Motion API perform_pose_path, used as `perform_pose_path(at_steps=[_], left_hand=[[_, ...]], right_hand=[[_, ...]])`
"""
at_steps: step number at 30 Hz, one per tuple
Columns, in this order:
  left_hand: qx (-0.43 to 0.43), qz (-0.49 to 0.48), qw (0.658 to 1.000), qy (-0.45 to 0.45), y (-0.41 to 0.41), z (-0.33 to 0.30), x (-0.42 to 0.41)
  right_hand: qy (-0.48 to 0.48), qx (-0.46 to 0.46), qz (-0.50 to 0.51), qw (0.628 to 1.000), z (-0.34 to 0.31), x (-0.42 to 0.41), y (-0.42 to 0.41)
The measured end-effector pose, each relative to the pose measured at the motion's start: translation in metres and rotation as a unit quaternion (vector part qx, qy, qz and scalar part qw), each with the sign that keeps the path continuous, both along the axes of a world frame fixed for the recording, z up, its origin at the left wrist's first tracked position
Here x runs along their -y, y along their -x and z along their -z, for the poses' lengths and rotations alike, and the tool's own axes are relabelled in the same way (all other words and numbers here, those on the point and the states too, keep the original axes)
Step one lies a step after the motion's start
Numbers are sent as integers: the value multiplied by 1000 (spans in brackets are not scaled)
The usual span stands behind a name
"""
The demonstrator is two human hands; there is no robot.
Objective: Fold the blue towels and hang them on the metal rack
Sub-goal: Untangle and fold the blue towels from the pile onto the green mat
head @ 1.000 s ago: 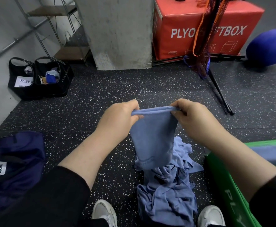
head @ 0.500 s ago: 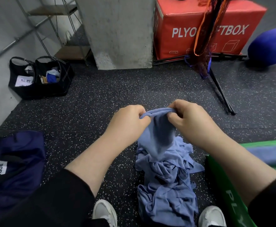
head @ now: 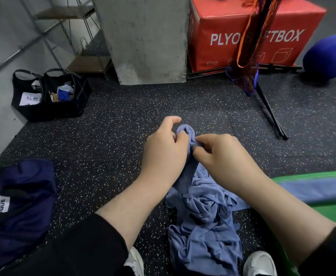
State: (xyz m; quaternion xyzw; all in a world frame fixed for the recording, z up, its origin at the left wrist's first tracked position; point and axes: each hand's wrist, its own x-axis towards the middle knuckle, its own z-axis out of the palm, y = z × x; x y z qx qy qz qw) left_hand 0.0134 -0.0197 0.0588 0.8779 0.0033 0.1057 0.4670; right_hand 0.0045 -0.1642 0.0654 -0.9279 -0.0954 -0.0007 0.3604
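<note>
Pile of towels (head: 203,232) on floor (head: 111,148) btwn two shoes (head: 259,263), directly below both hands. Left hand (head: 163,150) and right hand (head: 221,154) touching, one towel (head: 186,132) held btwn them above pile. Folded towel (head: 318,189) on mat (head: 322,214), right of pile. Bag (head: 18,206) at left. Two baskets (head: 49,94) far left by wall. Pillar (head: 143,38) behind centre; box (head: 248,30) to its right; ball (head: 328,56) far right.
</note>
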Motion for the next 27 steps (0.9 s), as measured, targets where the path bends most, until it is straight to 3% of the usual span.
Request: perform_pose_path(at_steps=[4, 9, 11, 15, 17, 20, 23, 27], left_hand=[[-9, 57, 998, -14, 9, -13, 3], [-30, 61, 992, 102, 7, -8, 2], [-34, 44, 996, 76, -4, -4, -6], [-195, 174, 962, 75, -9, 7, -18], [-228, 184, 953, 81, -6, 16, -18], [-226, 200, 947, 109, -3, 18, -16], [-228, 207, 943, 129, -3, 19, -14], [-264, 221, 927, 151, 0, 17, -14]], right_hand=[[-158, -72, 28, 984, -4, 7, -6], [-143, -85, 48, 985, 6, 15, -18], [-132, -68, 59, 987, 5, 18, -19], [-213, -73, 47, 973, -5, 25, -21], [-250, -108, 26, 962, -8, 29, -21], [-201, -142, -20, 969, -15, 33, -19], [-67, -81, -17, 994, -18, 32, -16], [-116, -45, -7, 992, -18, 37, -17]])
